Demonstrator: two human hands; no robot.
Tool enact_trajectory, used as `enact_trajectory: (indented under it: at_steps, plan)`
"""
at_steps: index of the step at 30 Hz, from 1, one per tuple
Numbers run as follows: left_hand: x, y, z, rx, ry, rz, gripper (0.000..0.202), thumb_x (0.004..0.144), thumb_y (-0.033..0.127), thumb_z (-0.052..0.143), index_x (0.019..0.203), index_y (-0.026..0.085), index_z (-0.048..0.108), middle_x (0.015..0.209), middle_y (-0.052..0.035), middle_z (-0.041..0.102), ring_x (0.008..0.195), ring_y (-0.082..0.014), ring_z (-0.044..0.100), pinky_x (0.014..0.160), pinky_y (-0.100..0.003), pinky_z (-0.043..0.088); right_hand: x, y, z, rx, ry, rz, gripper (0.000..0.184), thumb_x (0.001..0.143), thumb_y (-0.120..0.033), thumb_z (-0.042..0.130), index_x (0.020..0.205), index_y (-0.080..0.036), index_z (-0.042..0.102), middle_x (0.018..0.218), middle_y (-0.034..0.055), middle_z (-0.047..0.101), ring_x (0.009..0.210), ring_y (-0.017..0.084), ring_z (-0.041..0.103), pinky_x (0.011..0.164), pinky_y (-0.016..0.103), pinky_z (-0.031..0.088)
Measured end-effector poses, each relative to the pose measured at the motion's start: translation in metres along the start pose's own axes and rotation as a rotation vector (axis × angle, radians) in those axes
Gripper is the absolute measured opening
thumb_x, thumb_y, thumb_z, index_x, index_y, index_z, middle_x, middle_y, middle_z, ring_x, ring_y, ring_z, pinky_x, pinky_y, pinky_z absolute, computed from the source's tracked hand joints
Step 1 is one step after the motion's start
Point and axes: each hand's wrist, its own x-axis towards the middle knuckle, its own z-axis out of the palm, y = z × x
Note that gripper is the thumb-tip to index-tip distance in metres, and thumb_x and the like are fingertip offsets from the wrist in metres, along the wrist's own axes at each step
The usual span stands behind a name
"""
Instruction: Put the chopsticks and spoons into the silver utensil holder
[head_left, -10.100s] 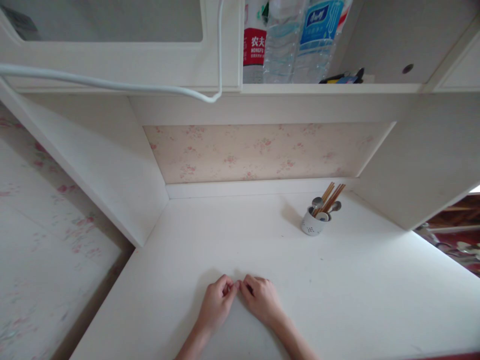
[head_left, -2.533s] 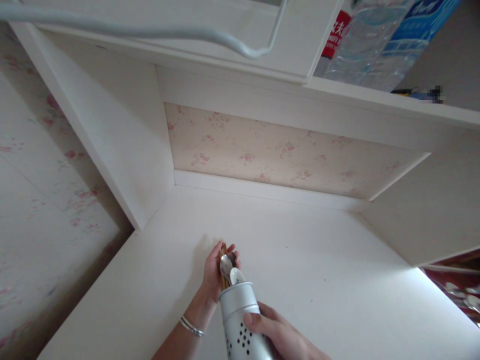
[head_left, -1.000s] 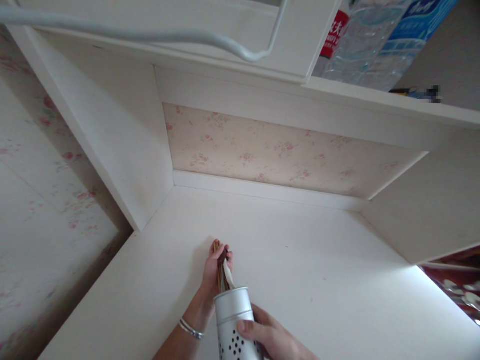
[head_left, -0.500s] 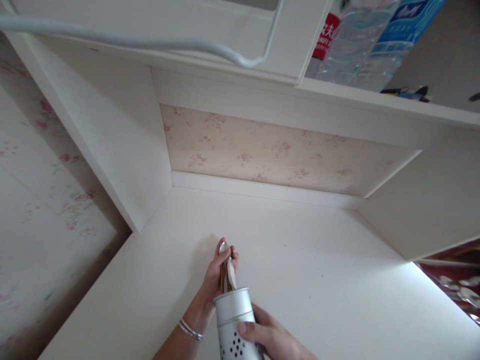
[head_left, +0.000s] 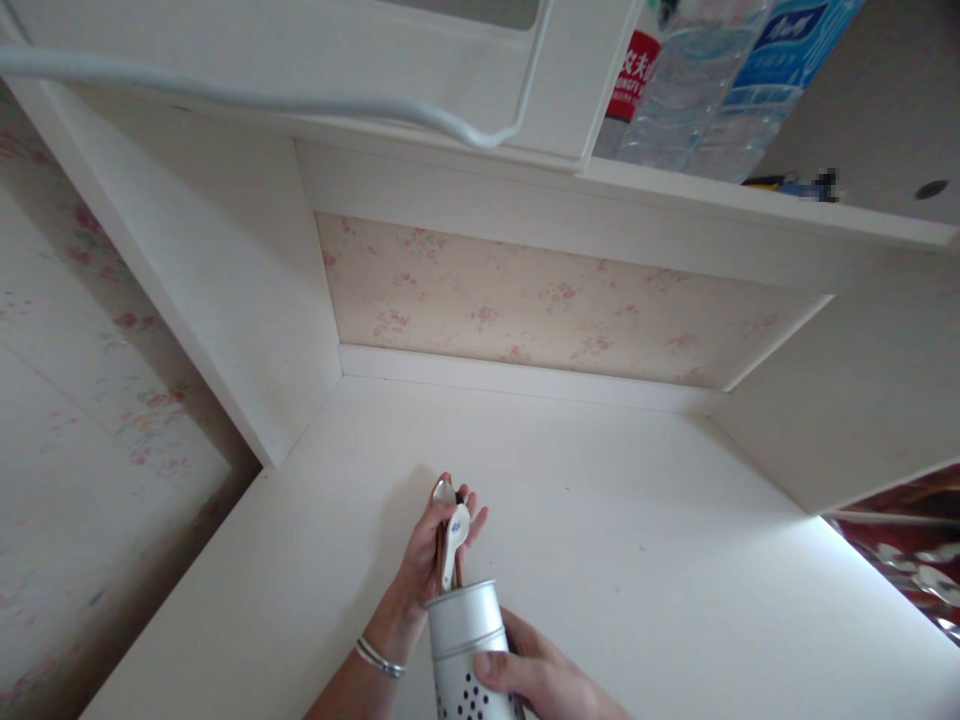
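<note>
My right hand (head_left: 529, 668) is wrapped round a silver metal utensil holder (head_left: 466, 612) with punched holes in its side, held tilted above the white desktop. Just past its mouth, my left hand (head_left: 429, 548) grips a bundle of utensils, thumb on top and some fingers spread beyond. In that bundle I see a metal spoon (head_left: 444, 492), a white ceramic spoon (head_left: 454, 540) with a small blue mark, and brown chopsticks (head_left: 439, 562). Their lower ends are at or inside the holder's rim; how deep they reach is hidden. A bracelet (head_left: 380, 658) circles my left wrist.
A white desktop (head_left: 562, 530) spreads beneath, with side panels left and right. Overhead, a shelf (head_left: 720, 205) carries clear bottles (head_left: 694, 90) beside a cabinet door. A white cable (head_left: 247, 97) crosses the upper left. Patterned red cloth (head_left: 911, 545) lies at right.
The white ceramic spoon has turned so its face shows more, and the fingers of my left hand have spread a little. The view has shifted slightly; my right hand keeps its hold.
</note>
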Motion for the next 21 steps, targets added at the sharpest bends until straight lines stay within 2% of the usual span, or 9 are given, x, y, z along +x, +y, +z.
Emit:
enact_trajectory:
  at_steps: [3, 6, 11, 15, 21]
  plan:
    - [-0.006, -0.001, 0.001, 0.011, -0.082, 0.078, 0.039, 0.079, 0.008, 0.059, 0.113, 0.028, 0.054, 0.117, -0.0037, 0.062, 0.117, -0.0229, 0.056, 0.104, -0.054, 0.038, 0.001, 0.000, 0.001, 0.000, -0.001, 0.007, 0.057, 0.067, -0.035, 0.075, 0.119, -0.015, 0.058, 0.095, 0.0046, 0.065, 0.081, 0.017, 0.058, 0.071, 0.025, 0.042]
    - [-0.006, -0.002, 0.003, -0.030, -0.042, 0.070, 0.030, 0.081, 0.013, 0.059, 0.108, 0.026, 0.056, 0.116, -0.0039, 0.063, 0.117, -0.0239, 0.056, 0.104, -0.054, 0.039, 0.002, 0.001, -0.001, -0.014, -0.004, -0.003, 0.056, 0.070, -0.033, 0.074, 0.120, -0.015, 0.058, 0.097, 0.0050, 0.064, 0.082, 0.017, 0.057, 0.072, 0.025, 0.042]
    - [0.004, -0.001, 0.005, -0.071, 0.056, 0.037, 0.025, 0.080, 0.014, 0.062, 0.102, 0.025, 0.059, 0.103, -0.0029, 0.067, 0.103, -0.0212, 0.064, 0.098, -0.047, 0.046, 0.005, 0.006, -0.005, -0.039, 0.017, 0.000, 0.052, 0.071, -0.033, 0.073, 0.118, -0.015, 0.059, 0.095, 0.0036, 0.064, 0.083, 0.017, 0.056, 0.072, 0.025, 0.041]
    - [0.005, 0.001, 0.006, -0.049, 0.137, 0.030, 0.023, 0.078, 0.016, 0.065, 0.099, 0.024, 0.059, 0.095, -0.0024, 0.067, 0.093, -0.0201, 0.067, 0.087, -0.044, 0.054, 0.006, 0.008, -0.006, -0.057, 0.035, 0.002, 0.050, 0.072, -0.033, 0.072, 0.117, -0.015, 0.060, 0.098, 0.0048, 0.065, 0.086, 0.018, 0.057, 0.075, 0.027, 0.042]
    - [0.006, 0.006, -0.001, -0.081, 0.111, 0.012, 0.032, 0.076, 0.001, 0.058, 0.098, 0.024, 0.061, 0.095, -0.0015, 0.067, 0.086, -0.0150, 0.068, 0.073, -0.028, 0.059, 0.004, 0.003, -0.001, -0.074, 0.009, 0.006, 0.051, 0.069, -0.031, 0.073, 0.116, -0.017, 0.061, 0.095, 0.0032, 0.065, 0.085, 0.018, 0.056, 0.072, 0.025, 0.042]
